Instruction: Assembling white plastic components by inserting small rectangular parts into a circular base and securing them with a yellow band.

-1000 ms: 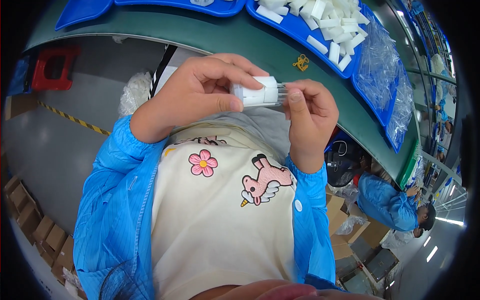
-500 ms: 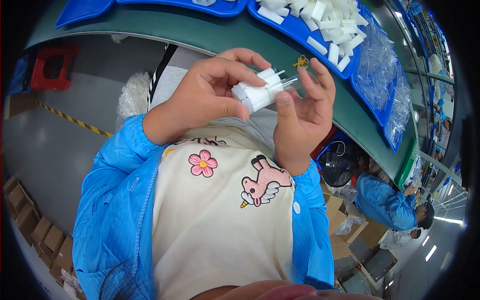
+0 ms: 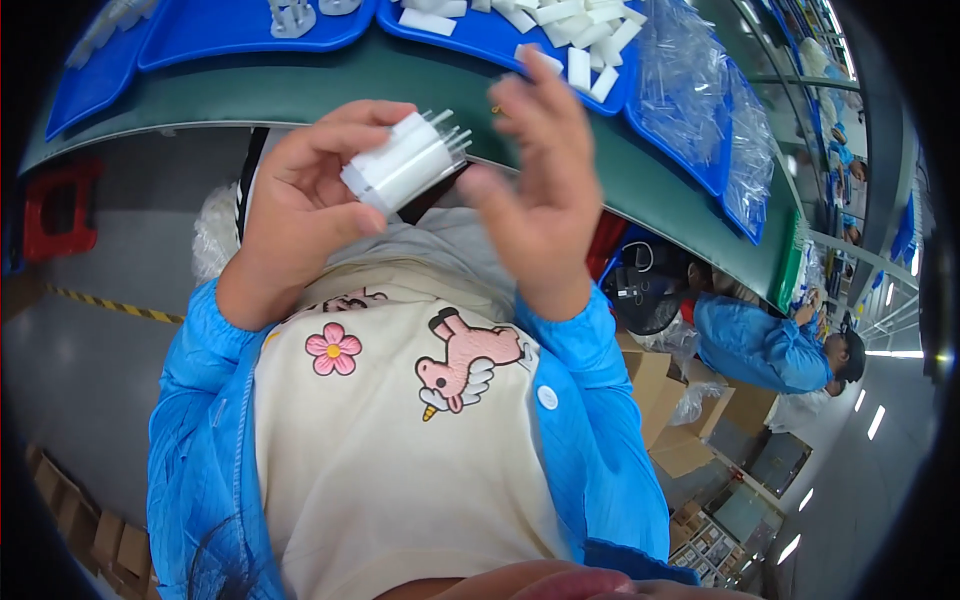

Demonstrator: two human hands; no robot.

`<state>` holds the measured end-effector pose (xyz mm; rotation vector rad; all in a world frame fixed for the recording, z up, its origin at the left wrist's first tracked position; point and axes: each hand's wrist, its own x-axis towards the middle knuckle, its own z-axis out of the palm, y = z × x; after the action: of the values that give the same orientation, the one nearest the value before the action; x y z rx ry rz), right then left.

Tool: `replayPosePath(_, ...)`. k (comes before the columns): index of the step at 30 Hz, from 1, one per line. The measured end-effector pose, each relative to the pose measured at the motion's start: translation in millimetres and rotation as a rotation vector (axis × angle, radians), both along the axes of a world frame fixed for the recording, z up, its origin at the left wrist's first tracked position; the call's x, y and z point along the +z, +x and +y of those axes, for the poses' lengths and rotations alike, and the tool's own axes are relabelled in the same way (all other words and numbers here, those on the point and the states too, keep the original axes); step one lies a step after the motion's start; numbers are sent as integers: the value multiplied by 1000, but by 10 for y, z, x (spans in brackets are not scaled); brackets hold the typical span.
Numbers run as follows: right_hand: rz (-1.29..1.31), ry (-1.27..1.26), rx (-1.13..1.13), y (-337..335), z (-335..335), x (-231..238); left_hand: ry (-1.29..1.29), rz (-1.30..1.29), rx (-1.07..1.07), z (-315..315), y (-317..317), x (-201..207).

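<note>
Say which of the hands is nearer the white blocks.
Right: right hand just overlaps the white blocks in view; left hand is farther, to their lower left, holding a white piece.

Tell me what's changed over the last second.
The right hand has let go of the clear rods, opened and moved up toward the blue tray. The white piece has tilted, its rods now pointing up and right. The view shifted, so the tray sits further left. The left hand still holds the piece.
</note>
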<state>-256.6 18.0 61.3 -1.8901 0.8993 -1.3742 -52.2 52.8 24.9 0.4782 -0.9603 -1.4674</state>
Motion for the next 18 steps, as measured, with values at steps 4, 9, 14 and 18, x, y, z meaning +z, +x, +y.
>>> replayPosePath(4,398,-188,-579,-760,-533,71,179,25,11,7,56,48)
replayPosePath(9,755,-72,-722,-1297,-876,159,326,90,65,-18,47,61)
replayPosePath(14,693,-108,-718,-1299,-963,49,257,83,-80,-36,29,127)
replayPosePath(18,555,-198,-743,-1276,-956,23,202,31,-68,-22,76,92)
